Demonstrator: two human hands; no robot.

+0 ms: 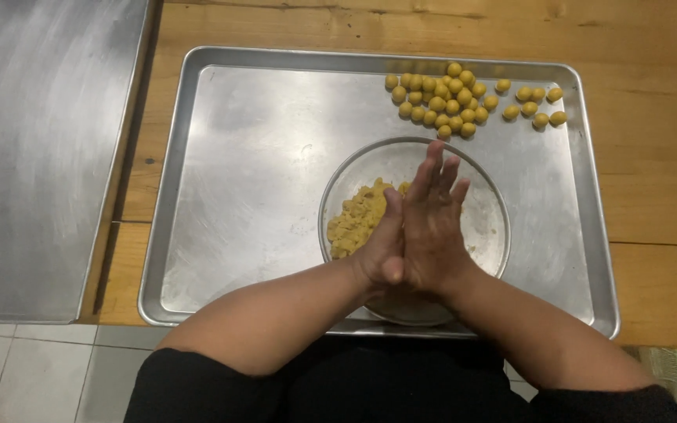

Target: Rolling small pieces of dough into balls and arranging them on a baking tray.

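Over the glass bowl [487, 227] near the baking tray's [237, 196] front edge, left hand [381, 247] and right hand [432, 227] press flat together, perhaps around dough [354, 219]; rolled balls [440, 102] crowd its far right corner.

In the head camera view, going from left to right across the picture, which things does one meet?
Steel sheet → tray → crumbly dough in the glass bowl → left hand pressed against right hand → bare wooden table.
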